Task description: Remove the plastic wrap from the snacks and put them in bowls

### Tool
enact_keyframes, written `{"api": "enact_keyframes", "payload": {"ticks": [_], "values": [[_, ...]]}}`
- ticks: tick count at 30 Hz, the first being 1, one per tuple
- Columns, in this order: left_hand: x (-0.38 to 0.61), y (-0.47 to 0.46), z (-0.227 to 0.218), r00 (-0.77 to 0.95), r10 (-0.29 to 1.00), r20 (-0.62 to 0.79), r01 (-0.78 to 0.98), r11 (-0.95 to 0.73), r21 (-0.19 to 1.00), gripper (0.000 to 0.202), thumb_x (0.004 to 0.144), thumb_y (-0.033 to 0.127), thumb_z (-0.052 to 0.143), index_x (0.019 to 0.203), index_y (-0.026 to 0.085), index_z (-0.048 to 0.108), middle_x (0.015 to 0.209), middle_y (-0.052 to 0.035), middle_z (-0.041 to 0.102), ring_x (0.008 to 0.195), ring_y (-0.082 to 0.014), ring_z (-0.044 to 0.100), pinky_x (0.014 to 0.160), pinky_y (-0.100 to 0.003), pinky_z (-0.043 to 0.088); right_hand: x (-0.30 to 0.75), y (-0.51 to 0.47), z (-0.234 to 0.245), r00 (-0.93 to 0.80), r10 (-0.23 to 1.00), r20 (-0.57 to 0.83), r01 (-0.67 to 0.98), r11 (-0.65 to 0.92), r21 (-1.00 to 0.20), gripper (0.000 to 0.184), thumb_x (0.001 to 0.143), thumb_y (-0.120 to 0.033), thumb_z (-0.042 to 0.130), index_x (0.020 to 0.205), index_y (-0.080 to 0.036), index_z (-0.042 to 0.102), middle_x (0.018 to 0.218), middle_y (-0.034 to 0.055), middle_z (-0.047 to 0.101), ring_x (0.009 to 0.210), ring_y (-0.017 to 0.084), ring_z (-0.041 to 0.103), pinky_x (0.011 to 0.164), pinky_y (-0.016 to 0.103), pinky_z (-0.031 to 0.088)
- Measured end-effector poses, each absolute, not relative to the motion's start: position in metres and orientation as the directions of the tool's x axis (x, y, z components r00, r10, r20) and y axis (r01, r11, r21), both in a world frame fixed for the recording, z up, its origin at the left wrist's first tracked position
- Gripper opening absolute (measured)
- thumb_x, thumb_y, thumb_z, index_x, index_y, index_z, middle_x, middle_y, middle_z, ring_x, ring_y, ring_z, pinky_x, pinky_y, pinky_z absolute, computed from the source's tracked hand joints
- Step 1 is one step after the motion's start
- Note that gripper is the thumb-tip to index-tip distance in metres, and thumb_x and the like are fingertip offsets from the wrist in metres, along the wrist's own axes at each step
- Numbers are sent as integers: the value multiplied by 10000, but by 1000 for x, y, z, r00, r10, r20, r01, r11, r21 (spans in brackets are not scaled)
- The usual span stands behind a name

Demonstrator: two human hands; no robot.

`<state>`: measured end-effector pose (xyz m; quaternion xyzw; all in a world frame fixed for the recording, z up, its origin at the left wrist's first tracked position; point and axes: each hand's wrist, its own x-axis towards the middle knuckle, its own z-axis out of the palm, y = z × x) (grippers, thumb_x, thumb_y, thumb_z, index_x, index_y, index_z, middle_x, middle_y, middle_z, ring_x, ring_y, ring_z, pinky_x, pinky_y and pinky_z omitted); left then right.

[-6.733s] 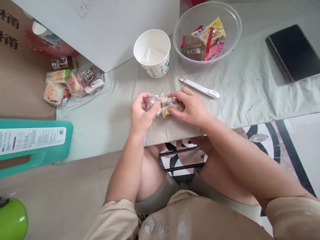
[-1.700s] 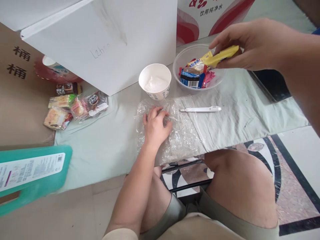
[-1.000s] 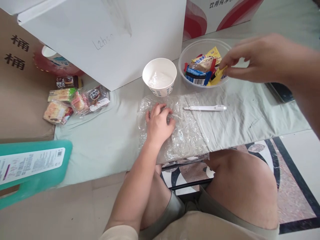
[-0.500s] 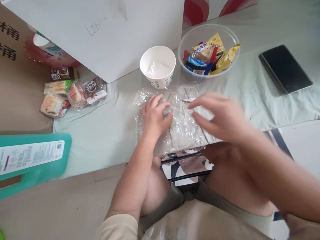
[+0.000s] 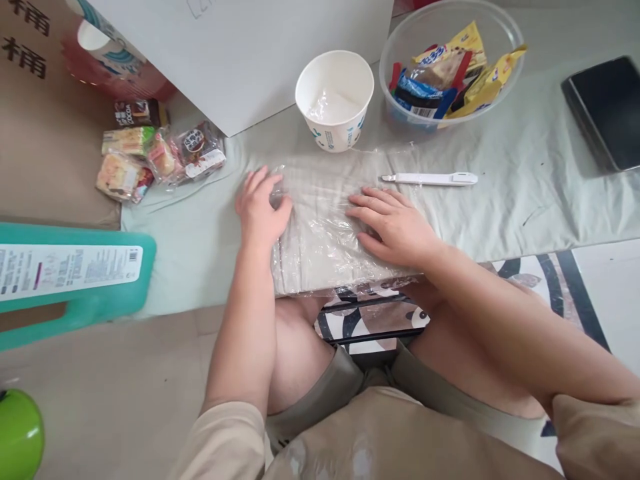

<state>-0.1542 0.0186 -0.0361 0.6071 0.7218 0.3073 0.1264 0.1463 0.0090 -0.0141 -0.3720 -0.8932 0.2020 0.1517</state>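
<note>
A sheet of clear plastic film (image 5: 320, 233) lies spread on the cloth-covered surface and hangs over its front edge. On the film's left edge rests my left hand (image 5: 263, 207), fingers apart. My right hand (image 5: 393, 223) lies flat across the right part, fingers stretched out. Just beyond it is a white utility knife (image 5: 430, 179) with a short blade tip at its left end. Behind the film stands a white paper bowl (image 5: 335, 100) with some clear plastic inside.
A clear plastic tub (image 5: 450, 120) holds several wrapped snacks at the back right, with a black phone-like device (image 5: 607, 110) farther right. More packaged snacks (image 5: 160, 157) sit at left beside a white box (image 5: 240, 60). A green jug (image 5: 115, 293) stands front left.
My left hand has moved left on the film. My right hand has come down from the air onto the film, which now lies flatter and wider. The camera view has shifted.
</note>
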Motion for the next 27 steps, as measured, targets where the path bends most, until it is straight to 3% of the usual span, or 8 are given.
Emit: {"api": "enact_keyframes", "payload": {"ticks": [4,8,10,13,18,22,25,27], "values": [[-154,21,-21,-321,880,351,814,67,577,522,871,384,670,1325,127,644,1470,-134,619,1451,-252,540,1234,-523,389,148,8,-19,-682,713,159,581,662,-474,430,941,-261,557,1340,-175,693,1548,123,615,1490,387,518,1221,624,410],[-118,-21,18,-88,838,538,808,-256,531,194,901,210,615,1083,204,681,1083,-62,738,1074,-185,703,890,-378,604,152,11,-20,-652,698,296,504,690,-520,401,930,-245,550,1300,-182,691,1480,142,663,1442,374,566,1176,593,468],[-98,-50,33,268,879,394,736,-451,505,151,918,280,663,1060,232,684,1058,-29,771,1039,-193,739,951,-379,609,155,13,-20,-617,698,363,456,693,-558,375,930,-234,542,1275,-205,685,1431,136,689,1398,345,604,1169,564,482],[-79,-79,41,552,834,-9,754,-495,432,557,836,369,793,1357,240,641,1463,-106,674,1463,-376,551,1238,-588,439,159,15,-18,-568,723,394,428,668,-609,342,928,-216,536,1239,-224,679,1389,128,706,1336,317,646,1145,525,507],[-82,-84,31,511,826,-240,833,-405,378,668,845,93,612,1496,234,561,1650,-104,511,1595,-400,376,1276,-673,364,171,10,-4,-582,671,459,291,699,-653,335,897,-164,503,1179,-227,672,1244,92,766,1318,298,675,1167,512,483],[-89,-77,30,424,898,-119,801,-310,513,430,849,52,512,1210,182,707,1545,-102,628,1557,-347,458,1267,-591,433,184,-2,12,-734,532,422,118,712,-692,302,948,-377,597,1206,-229,653,1168,84,790,1295,305,696,1176,523,463],[-92,-72,33,238,969,-59,730,-139,670,263,885,111,491,915,210,733,1425,-76,722,1395,-304,644,1167,-525,545,191,-9,15,-810,490,322,165,718,-676,541,884,-606,710,1281,-243,647,1335,115,748,1440,358,584,1222,578,406],[-95,-68,36,110,991,-81,663,-13,749,250,895,165,496,824,221,728,1371,-65,753,1279,-296,719,1088,-509,591,192,-10,13,-825,508,248,246,718,-651,523,886,-561,723,1309,-260,657,1443,117,694,1500,372,518,1244,608,373]]}}
